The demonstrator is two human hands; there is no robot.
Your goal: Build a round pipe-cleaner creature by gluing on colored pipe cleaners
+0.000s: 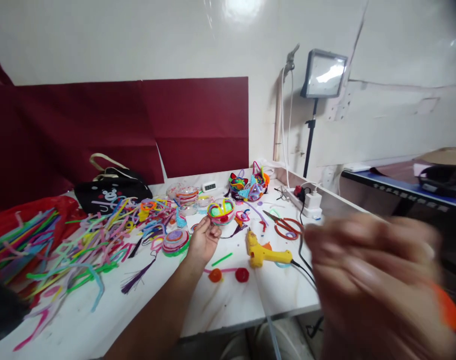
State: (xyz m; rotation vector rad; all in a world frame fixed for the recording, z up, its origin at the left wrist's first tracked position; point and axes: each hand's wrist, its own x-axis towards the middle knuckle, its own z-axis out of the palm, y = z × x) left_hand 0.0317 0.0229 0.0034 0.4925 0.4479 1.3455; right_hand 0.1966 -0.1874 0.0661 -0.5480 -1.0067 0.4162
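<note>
My left hand point(204, 241) is closed on the lower edge of a clear ball point(220, 212) with coils of yellow, green and red pipe cleaner. Close to the camera, my right hand point(374, 280) is raised and smeared by motion, its fingers curled in. Something orange point(446, 306) shows at its far side; what the fingers grip is hidden. Between the hands a yellow glue gun point(267, 254) lies on its side, near scissors with orange handles point(290, 229). An orange coil point(214, 275) and a red coil point(242, 275) lie in front.
Loose pipe cleaners point(96, 240) spread over the left side of the white table point(228, 315), beside a red bag point(58, 210) and a black bag point(113, 187). Finished-looking colourful balls point(248, 186), a small clock point(208, 186) and a power strip point(306, 201) stand farther back.
</note>
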